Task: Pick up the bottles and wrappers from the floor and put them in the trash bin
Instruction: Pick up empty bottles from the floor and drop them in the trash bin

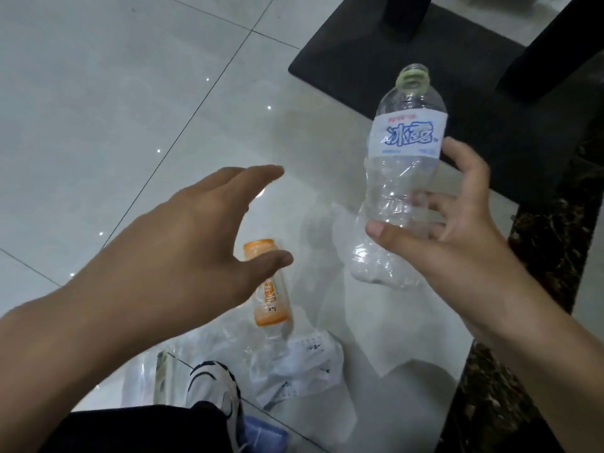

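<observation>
Head view: right hand (457, 220) grips a crumpled clear water bottle (397, 178), uncapped, lifted off the floor, thumb in front, fingers wrapped behind its lower half. Left hand (196, 243) hovers palm down, fingers spread, holding nothing, above an orange-labelled bottle (269, 289) lying on the tiled floor (98, 125). Clear wrappers (294, 367) lie just beside a white sneaker (215, 387), possibly touching it, too blurry to tell. Dark table base (376, 57) behind.
</observation>
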Tool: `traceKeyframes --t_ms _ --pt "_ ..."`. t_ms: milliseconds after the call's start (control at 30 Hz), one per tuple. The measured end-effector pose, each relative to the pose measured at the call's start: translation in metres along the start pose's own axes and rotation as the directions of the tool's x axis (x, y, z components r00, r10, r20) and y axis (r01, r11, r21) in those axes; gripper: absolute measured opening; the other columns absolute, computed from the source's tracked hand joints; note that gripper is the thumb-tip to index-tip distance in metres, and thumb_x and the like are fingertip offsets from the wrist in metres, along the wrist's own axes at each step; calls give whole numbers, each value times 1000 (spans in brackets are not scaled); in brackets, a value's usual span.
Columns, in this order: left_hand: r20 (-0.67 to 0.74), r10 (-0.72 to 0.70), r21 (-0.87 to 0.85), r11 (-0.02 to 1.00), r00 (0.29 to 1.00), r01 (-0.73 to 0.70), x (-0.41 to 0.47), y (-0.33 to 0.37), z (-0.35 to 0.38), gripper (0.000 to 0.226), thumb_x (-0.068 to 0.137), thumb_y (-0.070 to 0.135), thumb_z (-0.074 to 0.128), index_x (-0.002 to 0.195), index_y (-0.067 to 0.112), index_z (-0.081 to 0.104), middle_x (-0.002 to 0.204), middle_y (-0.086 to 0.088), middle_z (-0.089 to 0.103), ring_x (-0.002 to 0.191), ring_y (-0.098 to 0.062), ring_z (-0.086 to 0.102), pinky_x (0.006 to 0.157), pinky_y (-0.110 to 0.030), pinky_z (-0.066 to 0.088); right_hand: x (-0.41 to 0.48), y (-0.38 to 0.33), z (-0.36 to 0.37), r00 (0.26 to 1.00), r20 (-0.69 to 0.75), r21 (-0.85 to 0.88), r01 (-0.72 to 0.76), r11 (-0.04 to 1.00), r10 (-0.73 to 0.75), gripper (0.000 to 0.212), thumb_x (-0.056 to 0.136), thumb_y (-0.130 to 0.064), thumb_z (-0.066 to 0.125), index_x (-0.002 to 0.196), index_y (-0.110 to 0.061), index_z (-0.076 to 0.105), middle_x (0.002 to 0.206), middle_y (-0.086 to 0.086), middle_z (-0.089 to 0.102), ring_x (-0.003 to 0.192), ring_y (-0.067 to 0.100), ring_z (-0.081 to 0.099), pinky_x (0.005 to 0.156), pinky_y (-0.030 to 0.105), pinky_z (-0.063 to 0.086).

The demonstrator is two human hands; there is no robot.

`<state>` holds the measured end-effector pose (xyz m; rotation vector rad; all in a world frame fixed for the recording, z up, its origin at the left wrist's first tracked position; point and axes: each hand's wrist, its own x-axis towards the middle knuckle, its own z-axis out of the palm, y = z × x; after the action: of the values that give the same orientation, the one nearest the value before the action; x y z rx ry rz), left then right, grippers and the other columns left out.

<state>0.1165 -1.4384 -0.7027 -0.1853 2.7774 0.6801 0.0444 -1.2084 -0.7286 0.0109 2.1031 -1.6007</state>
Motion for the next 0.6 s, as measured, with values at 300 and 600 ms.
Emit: traceKeyframes --t_ms 300,600 --pt "99 -222 -646 727 970 232 17 20 5 53 71 57 69 122 44 60 115 21 67 100 4 67 86 -39 58 -11 9 22 978 204 212 -86 973 42 100 64 -34 81 135 -70 20 129 -27 57 116 4 64 94 35 56" --pt "144 -220 -558 787 965 263 20 14 -1 39 68 61 70 102 42 70 97 18 75 91 -8 72 87 -48 57 5 -3 -16 998 65 -185 19 982 -7 49 83 -53 74 129 -45 57 139 -25 50 125 -11 45 103 19 38"
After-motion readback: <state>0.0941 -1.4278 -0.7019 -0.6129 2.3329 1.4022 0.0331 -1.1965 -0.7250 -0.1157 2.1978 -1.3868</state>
